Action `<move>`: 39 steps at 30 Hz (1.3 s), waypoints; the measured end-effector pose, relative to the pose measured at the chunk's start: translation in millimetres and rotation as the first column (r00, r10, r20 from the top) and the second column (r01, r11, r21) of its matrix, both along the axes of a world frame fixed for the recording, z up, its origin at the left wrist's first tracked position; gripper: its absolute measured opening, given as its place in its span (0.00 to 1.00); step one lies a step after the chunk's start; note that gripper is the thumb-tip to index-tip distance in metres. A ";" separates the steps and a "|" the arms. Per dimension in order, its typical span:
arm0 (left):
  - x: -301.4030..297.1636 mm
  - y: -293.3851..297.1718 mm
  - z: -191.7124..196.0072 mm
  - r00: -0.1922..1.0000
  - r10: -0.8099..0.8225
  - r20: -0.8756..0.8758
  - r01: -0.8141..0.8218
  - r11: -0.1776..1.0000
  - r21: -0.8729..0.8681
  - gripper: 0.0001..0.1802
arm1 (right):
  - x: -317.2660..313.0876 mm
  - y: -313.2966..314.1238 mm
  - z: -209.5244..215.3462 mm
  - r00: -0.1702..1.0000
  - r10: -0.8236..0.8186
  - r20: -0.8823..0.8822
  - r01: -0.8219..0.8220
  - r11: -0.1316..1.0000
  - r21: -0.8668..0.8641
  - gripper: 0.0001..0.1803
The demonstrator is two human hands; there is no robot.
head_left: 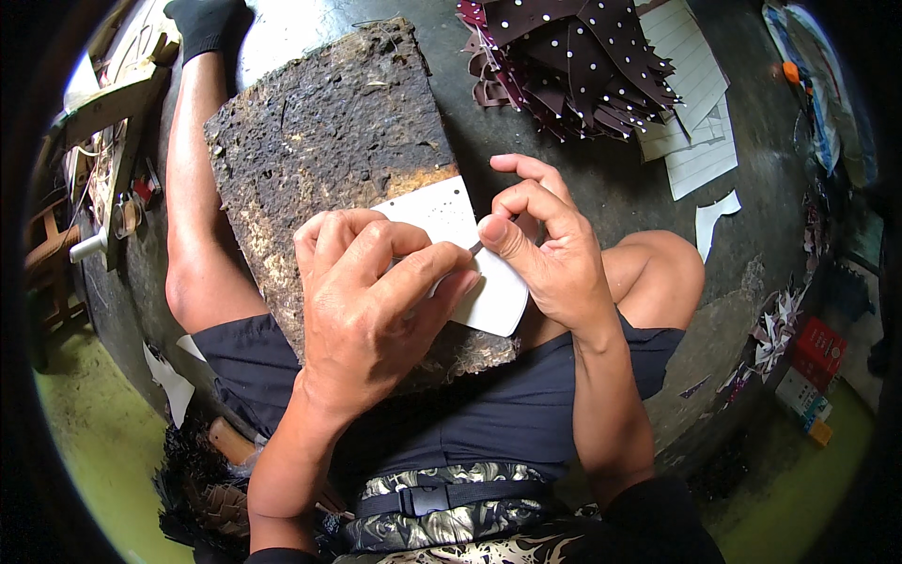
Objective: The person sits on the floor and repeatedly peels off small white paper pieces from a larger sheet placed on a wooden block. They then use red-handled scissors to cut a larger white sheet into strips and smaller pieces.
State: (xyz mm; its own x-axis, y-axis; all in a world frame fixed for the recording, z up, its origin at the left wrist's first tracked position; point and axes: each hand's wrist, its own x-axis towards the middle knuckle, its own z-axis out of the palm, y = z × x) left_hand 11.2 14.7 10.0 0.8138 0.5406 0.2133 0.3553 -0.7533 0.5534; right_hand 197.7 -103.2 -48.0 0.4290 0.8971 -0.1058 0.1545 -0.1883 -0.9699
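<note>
A rough dark board [329,122], its surface pitted and worn, lies across my lap. On its right side rests a white flat piece [493,291] with rounded corners and small dark holes or dots near its far edge. My left hand [376,291] is over the piece, fingers bent and thumb and forefinger closed near its middle; what they grip is hidden. My right hand [554,249] is at the piece's right edge, thumb and forefinger pinched together and the other fingers curled above. Something thin and dark, too small to name, shows between the two hands' fingertips.
Cut dark pieces with white dots [583,56] are heaped at the far right beside lined paper sheets [700,141]. White scraps [716,221] lie on the floor. A wooden stand [117,122] is at the left, a red box [817,352] at the right.
</note>
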 end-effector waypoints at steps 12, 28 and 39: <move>-2.5 1.7 1.1 1.000 -0.006 0.000 0.006 1.000 -0.021 0.14 | 5.3 3.3 1.1 0.995 0.026 0.100 -0.030 0.999 0.042 0.17; -0.2 -5.1 -2.0 0.999 0.019 0.047 -0.019 1.000 0.002 0.13 | -40.5 4.8 20.4 0.736 -0.366 -0.570 0.446 0.895 0.001 0.53; -4.7 -3.2 -1.8 0.999 -0.014 0.040 0.013 1.000 0.024 0.14 | -22.9 4.8 11.7 0.818 -0.288 -0.498 0.353 0.935 0.040 0.49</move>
